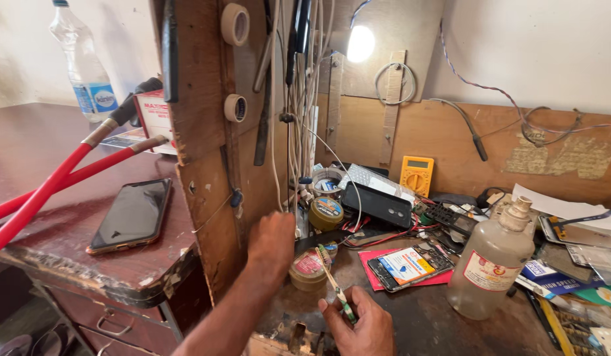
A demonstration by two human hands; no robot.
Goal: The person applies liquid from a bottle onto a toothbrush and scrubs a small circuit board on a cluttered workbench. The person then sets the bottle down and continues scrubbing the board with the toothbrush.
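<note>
My left hand (271, 242) reaches forward to the foot of a wooden board, its fingers hidden among hanging wires and tools, so what it touches cannot be made out. My right hand (358, 326) holds a thin toothbrush (333, 282) with a green and white handle, bristles pointing up and away. Right behind the brush sits a small round tin with a red lid (307, 267). An opened phone with its circuit board exposed (411, 265) lies on a pink sheet to the right.
A frosted plastic bottle (493, 260) stands at right. A yellow multimeter (416, 175), a black phone (376, 204), tape rolls and cables crowd the back. On the left table lie a dark phone (132, 214), red-handled cutters (51, 184) and a water bottle (88, 66).
</note>
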